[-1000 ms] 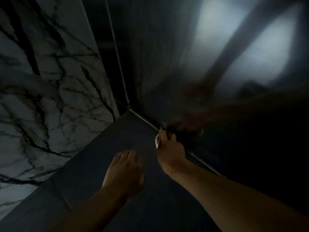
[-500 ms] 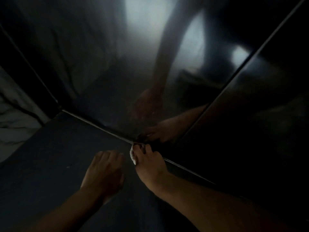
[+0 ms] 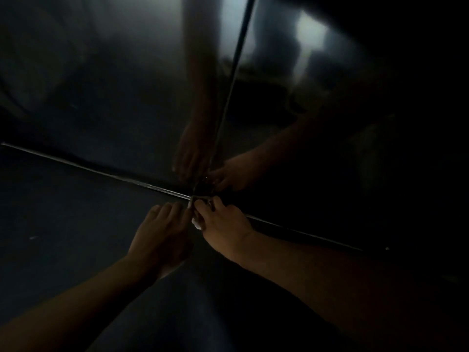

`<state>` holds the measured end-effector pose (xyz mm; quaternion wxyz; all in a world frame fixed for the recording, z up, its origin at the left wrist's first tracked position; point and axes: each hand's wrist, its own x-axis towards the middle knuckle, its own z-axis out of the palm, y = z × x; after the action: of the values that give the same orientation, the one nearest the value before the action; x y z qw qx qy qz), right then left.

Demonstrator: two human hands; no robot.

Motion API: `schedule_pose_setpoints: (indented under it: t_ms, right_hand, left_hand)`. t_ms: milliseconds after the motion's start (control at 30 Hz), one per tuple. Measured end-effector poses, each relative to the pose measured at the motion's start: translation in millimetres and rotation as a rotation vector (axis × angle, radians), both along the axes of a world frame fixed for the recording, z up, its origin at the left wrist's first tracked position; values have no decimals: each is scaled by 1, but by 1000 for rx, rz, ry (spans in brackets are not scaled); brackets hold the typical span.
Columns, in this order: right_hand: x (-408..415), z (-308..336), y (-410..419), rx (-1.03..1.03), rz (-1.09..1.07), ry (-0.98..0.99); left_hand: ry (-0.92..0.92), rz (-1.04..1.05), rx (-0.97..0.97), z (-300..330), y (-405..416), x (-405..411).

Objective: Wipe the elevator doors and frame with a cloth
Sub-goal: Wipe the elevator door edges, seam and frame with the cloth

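Dim view down at the bottom of closed elevator doors [image 3: 127, 80], taken from head height. Landmark: the door seam [image 3: 234, 72], a thin vertical line running down to the metal sill strip [image 3: 106, 175], which crosses the view from upper left to lower right. Right hand [image 3: 223, 224] at the foot of the seam, just where seam and strip meet, fingers curled tightly around a small pale cloth [image 3: 196, 223]; only scraps of the cloth visible, one at the fingertips by the strip and one under the thumb side of the hand. Cloth pressed low against the base of the doors, at the foot of the seam. Left hand [image 3: 160, 232] just left of the seam's foot, palm down on the dark floor [image 3: 63, 224], fingers [image 3: 165, 210] extended and close together, holding nothing, fingertips just short of the strip and nearly touching the cloth. Both forearms bare, entering from the lower edge. Polished door surface left and right of the seam mirroring both hands and forearms, with pale patches of reflected light [image 3: 309, 34] to the upper right of the seam. Far right of the seam too dark to make out.
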<state>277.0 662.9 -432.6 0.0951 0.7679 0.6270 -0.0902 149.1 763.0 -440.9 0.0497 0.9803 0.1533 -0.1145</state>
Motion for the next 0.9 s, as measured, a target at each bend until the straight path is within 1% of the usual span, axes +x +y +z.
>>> schedule_pose_setpoints:
  t_ms: [167, 300, 367, 467, 567, 667, 700, 833, 900]
  right_hand:
    - [21, 0, -42, -59, -44, -34]
    - [41, 9, -88, -59, 28, -210]
    - [54, 14, -114, -45, 58, -235]
    - [75, 12, -156, -16, 105, -325]
    - [92, 12, -194, -23, 129, -387]
    - [101, 17, -218, -105, 72, -449]
    - [104, 17, -225, -93, 48, -463]
    - [115, 20, -251, -68, -40, -413]
    - [121, 21, -261, -56, -31, -456]
  left_hand:
    - [-27, -40, -44, 2, -15, 19]
    - [-64, -106, -93, 7, -32, 34]
    - [-71, -153, -85, 9, -43, 44]
    - [-53, -210, -37, 11, -58, 56]
    - [-63, -260, -57, 10, -74, 67]
    - [-46, -313, -53, 6, -86, 75]
    - [-39, -319, -56, 5, -90, 77]
    - [-32, -335, -46, 4, -96, 83]
    - [-62, -349, -49, 4, -97, 83]
